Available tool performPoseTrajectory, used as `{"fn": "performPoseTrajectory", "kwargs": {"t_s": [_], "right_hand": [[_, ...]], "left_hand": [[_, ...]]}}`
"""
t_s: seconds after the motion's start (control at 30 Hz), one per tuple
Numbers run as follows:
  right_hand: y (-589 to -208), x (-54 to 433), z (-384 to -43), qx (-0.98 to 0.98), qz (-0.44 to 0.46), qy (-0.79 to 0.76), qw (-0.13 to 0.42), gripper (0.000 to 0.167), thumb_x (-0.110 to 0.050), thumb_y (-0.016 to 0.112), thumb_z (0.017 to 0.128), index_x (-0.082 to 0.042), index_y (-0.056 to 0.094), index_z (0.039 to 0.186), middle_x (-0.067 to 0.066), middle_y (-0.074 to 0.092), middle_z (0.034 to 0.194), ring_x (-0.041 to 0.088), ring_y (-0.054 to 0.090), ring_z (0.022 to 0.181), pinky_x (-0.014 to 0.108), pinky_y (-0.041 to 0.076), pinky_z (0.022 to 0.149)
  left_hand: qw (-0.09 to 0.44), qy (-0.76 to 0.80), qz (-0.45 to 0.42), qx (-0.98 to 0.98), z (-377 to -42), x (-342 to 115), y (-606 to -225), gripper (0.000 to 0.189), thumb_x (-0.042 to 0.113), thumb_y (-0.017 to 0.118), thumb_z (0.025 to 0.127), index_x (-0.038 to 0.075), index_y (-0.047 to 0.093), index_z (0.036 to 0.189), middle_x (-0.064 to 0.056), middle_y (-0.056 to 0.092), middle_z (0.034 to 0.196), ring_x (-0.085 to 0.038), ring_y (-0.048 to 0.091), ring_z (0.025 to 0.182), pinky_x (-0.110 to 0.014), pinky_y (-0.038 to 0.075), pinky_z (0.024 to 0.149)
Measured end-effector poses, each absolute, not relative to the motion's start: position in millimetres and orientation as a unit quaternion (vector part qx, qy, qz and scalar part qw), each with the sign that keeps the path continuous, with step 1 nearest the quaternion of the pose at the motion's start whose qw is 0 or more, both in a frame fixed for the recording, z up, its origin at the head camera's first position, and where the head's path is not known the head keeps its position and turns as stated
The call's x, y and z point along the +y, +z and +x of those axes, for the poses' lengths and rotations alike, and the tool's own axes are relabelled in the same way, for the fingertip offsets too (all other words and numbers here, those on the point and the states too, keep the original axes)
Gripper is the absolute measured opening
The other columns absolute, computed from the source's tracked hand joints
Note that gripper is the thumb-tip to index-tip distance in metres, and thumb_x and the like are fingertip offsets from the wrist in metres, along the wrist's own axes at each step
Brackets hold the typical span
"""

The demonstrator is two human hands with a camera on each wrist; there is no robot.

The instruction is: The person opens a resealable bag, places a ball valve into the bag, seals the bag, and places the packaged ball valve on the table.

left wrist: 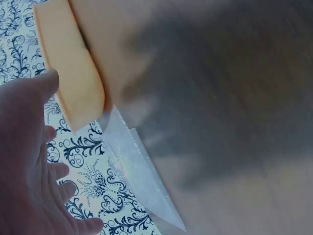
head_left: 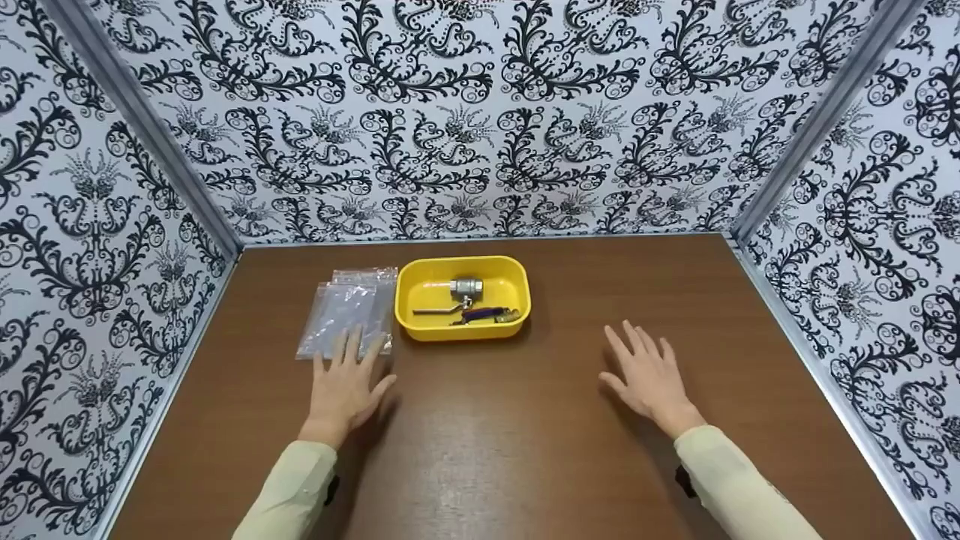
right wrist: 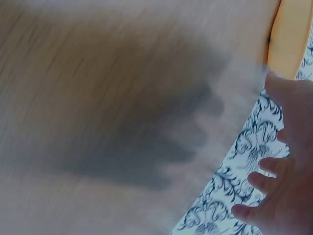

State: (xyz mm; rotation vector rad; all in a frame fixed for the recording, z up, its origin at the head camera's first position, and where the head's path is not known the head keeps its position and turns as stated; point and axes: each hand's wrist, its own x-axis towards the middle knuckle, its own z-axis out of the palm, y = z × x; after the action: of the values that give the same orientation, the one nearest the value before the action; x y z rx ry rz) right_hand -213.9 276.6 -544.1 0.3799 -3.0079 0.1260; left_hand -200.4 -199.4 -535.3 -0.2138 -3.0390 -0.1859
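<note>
My left hand (head_left: pixel 343 390) hovers over the table with its fingers spread, holding nothing. Its fingertips overlap the near edge of the clear plastic zip bags (head_left: pixel 337 319) in the head view; the left wrist view shows it above the surface, apart from them. On the right, my right hand (head_left: pixel 649 379) is likewise spread and holds nothing. Between and beyond the hands stands a yellow tray (head_left: pixel 463 334). Inside lie a metal ball valve (head_left: pixel 466 288) with a lever handle (head_left: pixel 437 310), and a dark blue-handled piece (head_left: pixel 484 314) with a small brass-coloured fitting (head_left: pixel 508 316).
The brown wooden table (head_left: pixel 480 435) is bounded by patterned walls (head_left: pixel 465 120) at the back and both sides. Metal strips (head_left: pixel 817 375) run along its edges. The bags lie against the tray's left side.
</note>
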Motion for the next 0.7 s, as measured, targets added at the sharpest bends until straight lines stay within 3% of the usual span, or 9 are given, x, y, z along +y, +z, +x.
{"fn": "performPoseTrajectory", "kwargs": {"t_s": [0.2,0.5,0.7], "right_hand": [[-548,255,-212,-0.981,0.173,0.010,0.088,0.073,-0.042,0.066,0.090,-0.016,0.035,0.151,0.018,0.038,0.153,0.037,0.040,0.138,0.059,0.033,0.109],[-552,209,-207,-0.963,0.248,-0.047,0.094,0.074,-0.045,0.063,0.090,-0.022,0.032,0.153,0.013,0.032,0.158,0.032,0.031,0.146,0.058,0.022,0.117],[-560,178,-203,-0.952,0.285,-0.070,0.084,0.076,-0.049,0.060,0.090,-0.026,0.026,0.154,0.012,0.027,0.160,0.031,0.027,0.148,0.059,0.018,0.117]], "left_hand": [[0.033,-0.058,-0.063,-0.996,-211,-199,-527,0.061,0.042,0.057,0.094,0.014,0.042,0.146,-0.018,0.034,0.155,-0.038,0.034,0.142,-0.067,0.030,0.107],[0.031,-0.118,-0.032,-0.992,-234,-202,-531,0.052,0.031,0.060,0.092,0.007,0.050,0.137,-0.023,0.049,0.142,-0.042,0.047,0.130,-0.065,0.039,0.100],[0.008,-0.148,-0.005,-0.989,-248,-203,-542,0.052,0.026,0.058,0.092,0.006,0.048,0.139,-0.024,0.046,0.144,-0.046,0.045,0.131,-0.065,0.037,0.103]]}}
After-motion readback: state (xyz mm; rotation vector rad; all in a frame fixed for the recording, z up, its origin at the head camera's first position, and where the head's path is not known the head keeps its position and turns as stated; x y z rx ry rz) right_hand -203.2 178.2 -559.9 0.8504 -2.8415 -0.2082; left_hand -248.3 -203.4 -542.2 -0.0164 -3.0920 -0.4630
